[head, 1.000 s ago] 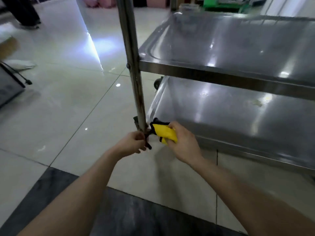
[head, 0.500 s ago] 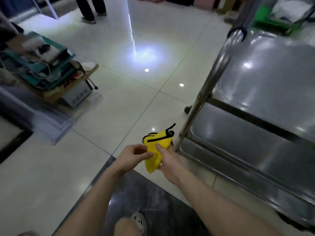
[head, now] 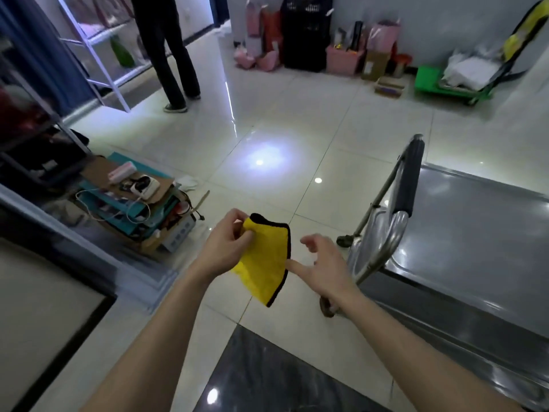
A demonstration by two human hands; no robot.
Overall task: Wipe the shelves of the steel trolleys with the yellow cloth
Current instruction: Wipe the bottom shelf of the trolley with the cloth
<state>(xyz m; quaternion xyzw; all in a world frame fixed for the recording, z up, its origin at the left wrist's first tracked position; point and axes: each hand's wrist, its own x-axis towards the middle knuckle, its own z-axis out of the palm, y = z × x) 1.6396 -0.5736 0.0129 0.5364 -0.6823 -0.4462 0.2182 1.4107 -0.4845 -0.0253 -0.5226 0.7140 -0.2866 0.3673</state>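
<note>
- left hand: fingers and thumb curled, pinching the upper corner of the yellow cloth, which hangs in the air above the tiled floor.
- right hand: fingers spread and loosely bent, holding nothing; thumb tip at the cloth's black edge, contact unclear.
- steel trolley: right of both hands, shiny top shelf, padded handle; the cloth is apart from it.
- background: a standing person; a cardboard box with cables.
</note>
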